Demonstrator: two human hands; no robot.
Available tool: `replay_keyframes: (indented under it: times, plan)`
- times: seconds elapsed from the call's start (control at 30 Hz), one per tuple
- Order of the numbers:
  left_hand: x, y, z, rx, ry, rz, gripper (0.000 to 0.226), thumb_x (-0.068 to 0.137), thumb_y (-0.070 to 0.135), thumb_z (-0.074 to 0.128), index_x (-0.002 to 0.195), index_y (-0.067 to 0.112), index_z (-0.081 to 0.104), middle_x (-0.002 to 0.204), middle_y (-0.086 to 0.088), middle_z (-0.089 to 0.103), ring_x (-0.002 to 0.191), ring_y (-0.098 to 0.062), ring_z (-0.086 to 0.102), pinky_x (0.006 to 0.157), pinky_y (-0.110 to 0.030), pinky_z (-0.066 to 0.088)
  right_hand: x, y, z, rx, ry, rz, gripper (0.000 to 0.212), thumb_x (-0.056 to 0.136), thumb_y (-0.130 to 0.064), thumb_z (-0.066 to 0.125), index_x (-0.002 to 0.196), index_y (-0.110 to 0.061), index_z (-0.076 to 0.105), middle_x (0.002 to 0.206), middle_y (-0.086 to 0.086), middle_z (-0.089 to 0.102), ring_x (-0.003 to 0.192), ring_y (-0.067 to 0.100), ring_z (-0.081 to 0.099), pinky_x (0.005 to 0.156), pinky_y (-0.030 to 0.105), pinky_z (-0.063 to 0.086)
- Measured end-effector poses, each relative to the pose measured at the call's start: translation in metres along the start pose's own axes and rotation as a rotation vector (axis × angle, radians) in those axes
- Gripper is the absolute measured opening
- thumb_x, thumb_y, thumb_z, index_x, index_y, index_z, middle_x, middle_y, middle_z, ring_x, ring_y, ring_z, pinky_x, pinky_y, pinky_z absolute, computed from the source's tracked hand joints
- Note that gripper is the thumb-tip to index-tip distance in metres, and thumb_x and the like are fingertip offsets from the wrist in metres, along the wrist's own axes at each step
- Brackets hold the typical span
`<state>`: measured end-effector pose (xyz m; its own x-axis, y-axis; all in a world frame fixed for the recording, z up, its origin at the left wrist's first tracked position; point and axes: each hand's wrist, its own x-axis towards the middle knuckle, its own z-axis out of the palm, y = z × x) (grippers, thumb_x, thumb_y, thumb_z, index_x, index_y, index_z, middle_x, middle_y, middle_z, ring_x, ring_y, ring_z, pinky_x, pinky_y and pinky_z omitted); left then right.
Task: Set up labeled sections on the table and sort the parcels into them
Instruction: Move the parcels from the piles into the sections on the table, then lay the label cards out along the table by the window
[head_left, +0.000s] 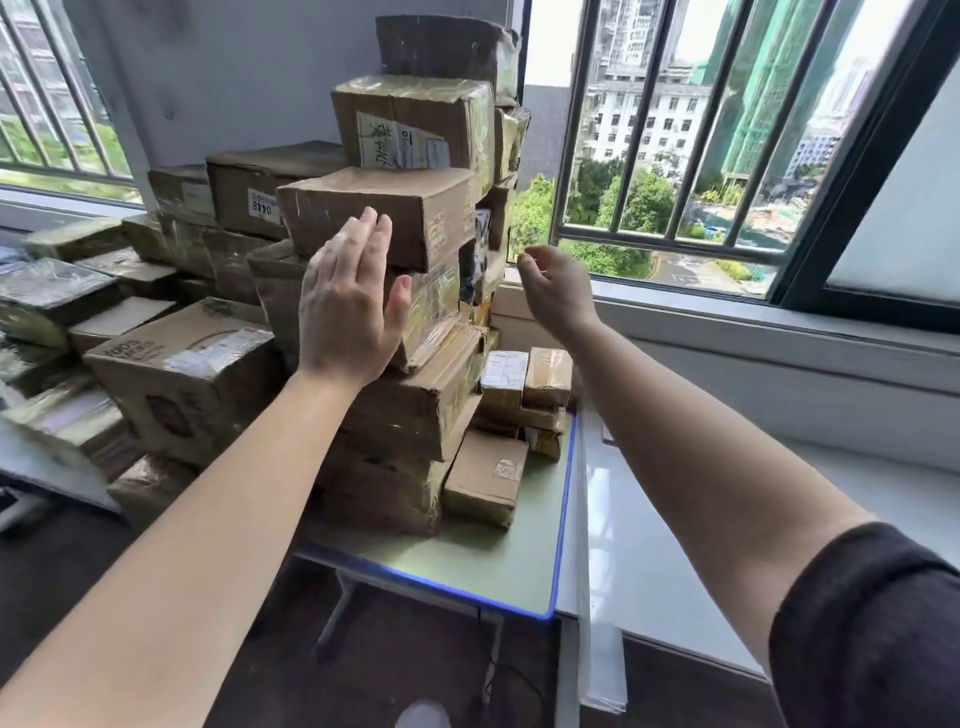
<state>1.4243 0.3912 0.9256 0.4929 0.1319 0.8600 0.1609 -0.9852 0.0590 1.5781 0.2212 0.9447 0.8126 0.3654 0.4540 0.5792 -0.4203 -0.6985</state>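
Parcels (374, 208): cardboard, piled high on table (498, 566), beside window (675, 156). Left hand (348, 301): flat, fingers straight, raised before the pile; contact unclear. Right hand (558, 291): loosely curled, holding nothing, right of the pile.

brown cardboard parcels (374, 218) with white labels, pale green table (467, 561) edged blue, black sleeve (872, 623)

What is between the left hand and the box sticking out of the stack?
Nothing visible: the left hand is raised open directly in front of the box, and no object sits between them. Whether it touches the box cannot be told.
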Motion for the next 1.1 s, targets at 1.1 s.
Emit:
replay_keyframes:
  times: [1.1]
  plan:
    - [-0.081,0.280,0.285,-0.146,-0.778,-0.003,0.056,0.090,0.037,0.033,0.123,0.000,0.060,0.122,-0.020,0.062,0.112,-0.035,0.060,0.095,-0.046,0.048,-0.054,0.372,-0.138,-0.194,-0.086,0.436,0.028,0.096,-0.021,0.054,0.115,-0.005,0.067,0.111,0.014,0.069,0.105,0.030,0.062,0.090,0.034,0.045]
